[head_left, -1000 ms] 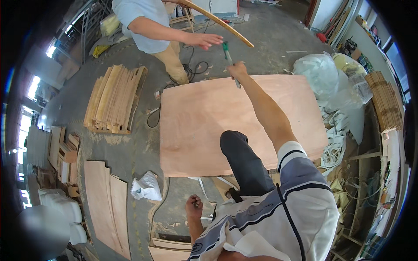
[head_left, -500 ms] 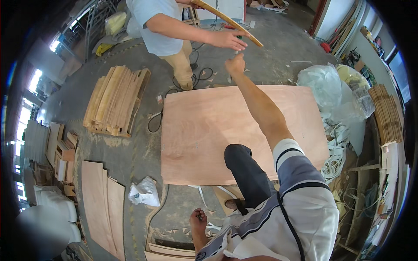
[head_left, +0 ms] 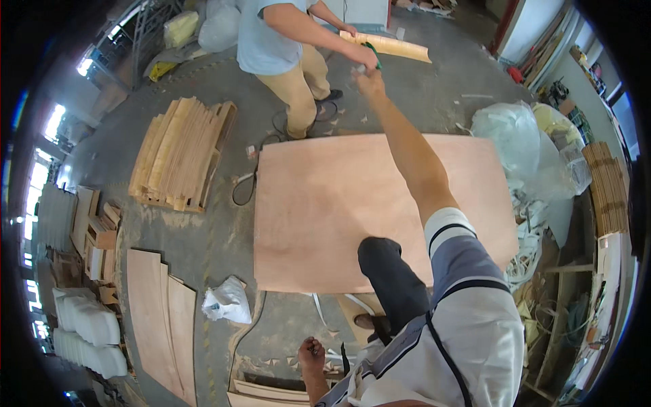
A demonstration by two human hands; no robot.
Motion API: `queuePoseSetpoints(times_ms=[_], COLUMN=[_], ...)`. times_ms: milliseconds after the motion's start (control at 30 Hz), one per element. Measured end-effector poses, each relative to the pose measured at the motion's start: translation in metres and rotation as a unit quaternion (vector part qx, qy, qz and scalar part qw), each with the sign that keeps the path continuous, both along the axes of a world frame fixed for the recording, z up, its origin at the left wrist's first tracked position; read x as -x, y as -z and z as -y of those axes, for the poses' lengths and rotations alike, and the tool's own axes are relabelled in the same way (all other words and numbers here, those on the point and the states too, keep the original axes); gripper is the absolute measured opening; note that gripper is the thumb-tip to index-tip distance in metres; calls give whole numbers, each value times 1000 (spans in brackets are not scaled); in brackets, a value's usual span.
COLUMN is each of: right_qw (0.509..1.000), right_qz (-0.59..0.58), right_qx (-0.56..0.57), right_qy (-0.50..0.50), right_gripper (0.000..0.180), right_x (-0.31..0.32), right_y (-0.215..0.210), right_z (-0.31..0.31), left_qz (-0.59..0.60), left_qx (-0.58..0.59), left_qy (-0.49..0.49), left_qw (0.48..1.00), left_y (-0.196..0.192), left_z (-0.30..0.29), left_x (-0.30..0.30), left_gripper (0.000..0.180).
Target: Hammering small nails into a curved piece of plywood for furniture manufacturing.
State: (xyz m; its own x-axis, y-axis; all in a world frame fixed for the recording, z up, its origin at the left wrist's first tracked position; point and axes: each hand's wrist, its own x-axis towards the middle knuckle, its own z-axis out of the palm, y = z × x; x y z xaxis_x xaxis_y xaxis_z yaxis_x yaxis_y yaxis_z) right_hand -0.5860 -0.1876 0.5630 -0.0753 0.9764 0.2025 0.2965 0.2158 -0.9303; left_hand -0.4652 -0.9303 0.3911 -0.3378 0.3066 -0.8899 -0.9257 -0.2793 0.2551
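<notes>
The green-handled tool [head_left: 371, 55], in our own fingers a second ago, is now sitting in the co-worker's hand [head_left: 365, 60] above the far edge of the plywood sheet [head_left: 325, 203]. Our right hand [head_left: 369, 83] is hanging just beneath it, fingers loosely apart, holding nothing. Our left hand [head_left: 312, 353] is staying low, curled shut on nothing visible. The handover seems done.
</notes>
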Motion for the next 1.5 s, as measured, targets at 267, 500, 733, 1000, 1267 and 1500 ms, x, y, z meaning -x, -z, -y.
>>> queuePoseSetpoints(times_ms=[267, 500, 733, 1000, 1267, 1500], right_qw=[848, 938, 865, 849, 851, 853], right_qz=[302, 169, 460, 491, 485, 482], right_qx=[335, 252, -46, -53, -69, -79], right_qy=[-280, -166, -195, -187, -190, -182], right_gripper=[45, 46, 49, 54, 53, 51], right_x=[-172, -266, -271, -275, -276, -277], right_y=[222, 109, 54, 55, 58, 55], right_z=[157, 293, 383, 392, 399, 402], left_qz=[-36, -41, -93, -76, -120, -128], left_qx=[-51, -48, -46, -83, -73, -57], left_qy=[68, 112, 211, 246, 326, 325], left_qw=[996, 992, 972, 963, 935, 935], left_y=[8, -3, -20, -34, -54, -49], left_z=[-41, -44, -69, -76, -83, -71], left_x=[14, 18, 3, -42, -71, -67], left_gripper=[10, 13, 11, 8, 11, 11])
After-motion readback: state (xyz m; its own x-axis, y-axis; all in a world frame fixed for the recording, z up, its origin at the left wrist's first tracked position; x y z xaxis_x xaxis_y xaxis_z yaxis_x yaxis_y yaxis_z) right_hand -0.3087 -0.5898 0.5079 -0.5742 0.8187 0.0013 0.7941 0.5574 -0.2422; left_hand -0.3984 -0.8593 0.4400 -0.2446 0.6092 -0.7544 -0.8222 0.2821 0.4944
